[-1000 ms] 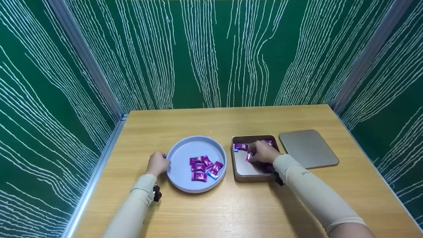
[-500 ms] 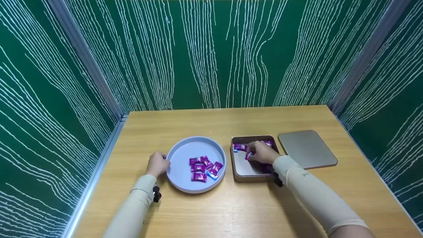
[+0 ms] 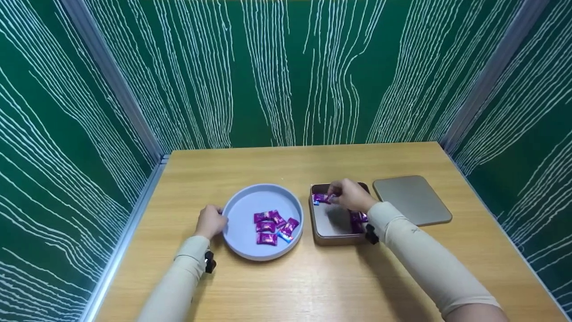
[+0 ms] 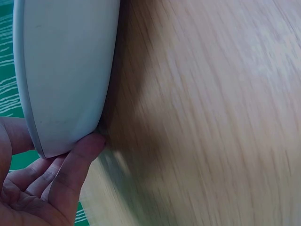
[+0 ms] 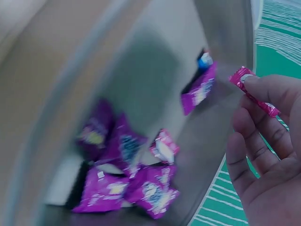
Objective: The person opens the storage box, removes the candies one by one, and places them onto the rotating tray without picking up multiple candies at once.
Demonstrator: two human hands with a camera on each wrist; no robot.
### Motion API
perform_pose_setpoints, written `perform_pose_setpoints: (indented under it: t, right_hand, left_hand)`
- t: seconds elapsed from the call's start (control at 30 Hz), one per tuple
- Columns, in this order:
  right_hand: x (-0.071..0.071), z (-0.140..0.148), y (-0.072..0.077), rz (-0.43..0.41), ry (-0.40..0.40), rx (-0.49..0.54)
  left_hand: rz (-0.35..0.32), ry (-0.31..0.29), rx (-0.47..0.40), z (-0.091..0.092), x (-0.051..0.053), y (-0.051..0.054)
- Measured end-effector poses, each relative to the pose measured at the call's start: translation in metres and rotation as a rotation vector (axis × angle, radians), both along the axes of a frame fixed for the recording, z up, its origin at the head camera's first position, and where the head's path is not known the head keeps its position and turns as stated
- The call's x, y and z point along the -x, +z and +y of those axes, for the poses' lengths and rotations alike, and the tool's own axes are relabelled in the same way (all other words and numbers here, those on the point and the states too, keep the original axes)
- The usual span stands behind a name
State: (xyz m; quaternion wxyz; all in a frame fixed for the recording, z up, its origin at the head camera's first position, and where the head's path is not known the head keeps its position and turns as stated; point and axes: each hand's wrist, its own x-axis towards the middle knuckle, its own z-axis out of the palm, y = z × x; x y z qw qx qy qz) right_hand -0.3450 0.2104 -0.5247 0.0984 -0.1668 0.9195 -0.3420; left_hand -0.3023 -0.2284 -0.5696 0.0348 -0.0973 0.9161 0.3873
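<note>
Right hand (image 5: pixel 270 141) pinching pink candy (image 5: pixel 254 91), higher above tin (image 3: pixel 328 223) than before. Left hand (image 3: pixel 211 221) still gripping edge of round tray (image 3: pixel 241 217). Words on purple candies (image 5: pixel 102 190) too blurry.

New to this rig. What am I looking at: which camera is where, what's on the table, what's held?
There's no robot: a person works bare-handed. The wide view comes from a head-worn camera looking forward and down; the two close-ups come from wrist cameras, one per arm. On the table are a shallow round dish with purple-wrapped candies in it, an open metal tin holding more, and a flat lid beside the tin. The left hand holds the dish's edge; the right hand pinches a pink-wrapped candy.
</note>
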Motion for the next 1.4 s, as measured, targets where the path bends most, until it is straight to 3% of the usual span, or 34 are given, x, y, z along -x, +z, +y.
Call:
perform_pose_setpoints:
  t: [0.27, 0.53, 0.9, 1.1, 1.4]
  right_hand:
    - [0.002, -0.021, 0.011, 0.05, 0.025, 0.065]
    - [0.0, -0.046, 0.013, 0.038, 0.036, 0.109]
    - [-0.007, -0.085, 0.003, 0.093, 0.108, 0.186]
    - [-0.01, -0.103, -0.003, 0.058, 0.128, 0.215]
    - [-0.019, -0.125, -0.013, 0.024, 0.145, 0.177]
  left_hand:
    - [0.011, -0.011, 0.002, -0.001, 0.001, -0.001]
    - [0.016, -0.017, 0.006, 0.0, 0.001, -0.001]
    - [-0.02, -0.002, 0.019, 0.003, -0.001, 0.003]
    - [-0.025, -0.008, -0.005, 0.002, -0.002, 0.004]
    - [-0.019, -0.003, 0.007, 0.002, -0.002, 0.003]
